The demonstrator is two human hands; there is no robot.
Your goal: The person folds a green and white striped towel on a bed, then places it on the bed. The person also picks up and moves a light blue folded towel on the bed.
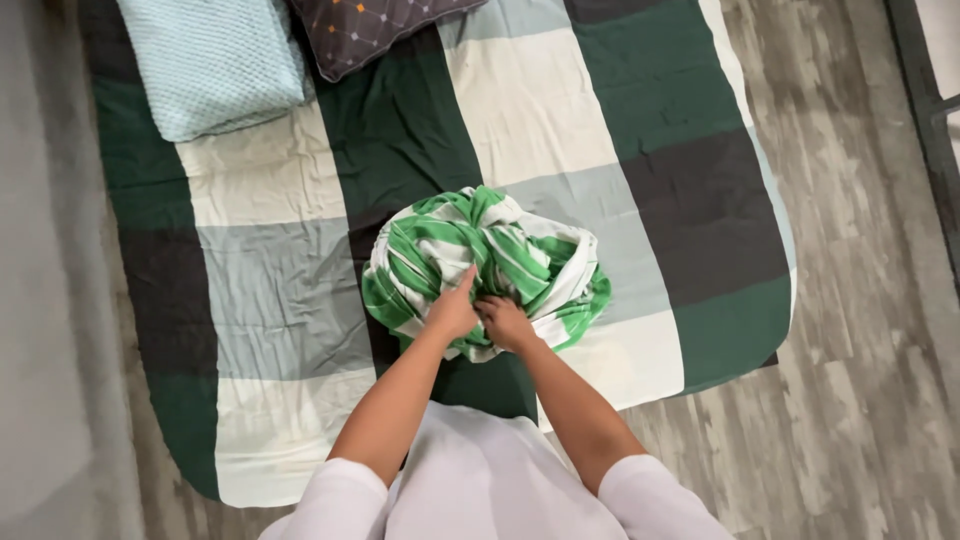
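A bunched green-and-white striped cloth (500,255) lies in a heap in the middle of a bed covered by a green, white and grey checked sheet (640,120). My left hand (452,310) presses on the near edge of the heap, fingers pointing into the folds. Right beside it my right hand (505,322) has its fingers curled into the same near edge of the cloth. Both forearms reach forward from my white-clad body at the bottom of the view.
A light blue textured pillow (215,60) lies at the bed's far left, and a dark patterned pillow (365,30) beside it. Grey wood-look floor (870,350) runs along the right side and foot of the bed. A dark frame (925,110) stands at the far right.
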